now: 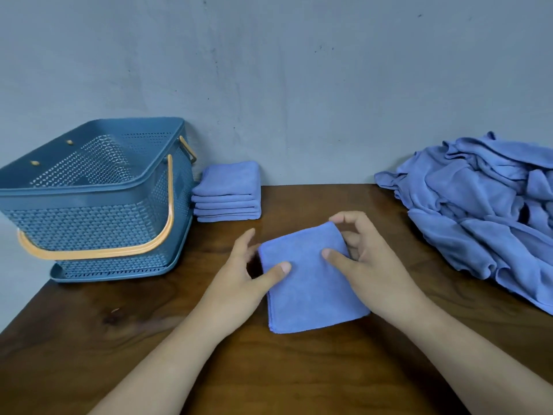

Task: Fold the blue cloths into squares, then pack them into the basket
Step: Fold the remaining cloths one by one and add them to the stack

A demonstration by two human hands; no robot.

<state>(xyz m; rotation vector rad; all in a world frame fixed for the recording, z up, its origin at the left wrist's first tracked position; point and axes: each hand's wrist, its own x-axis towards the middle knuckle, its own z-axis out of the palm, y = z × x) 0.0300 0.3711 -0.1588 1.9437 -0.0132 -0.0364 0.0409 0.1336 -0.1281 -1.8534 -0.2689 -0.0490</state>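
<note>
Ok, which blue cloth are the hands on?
The single folded square between left hand and right hand; the stack by the basket and the crumpled heap lie untouched.

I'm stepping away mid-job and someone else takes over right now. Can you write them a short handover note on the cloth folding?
Hands: left hand and right hand both grip the cloth on the table, thumbs on top. It is folded to a near square.
Done: stack of folded cloths sits just right of the basket. No cloths show inside the basket.
To do: add this cloth to the stack, fold the loose pile on the right, pack everything.
</note>
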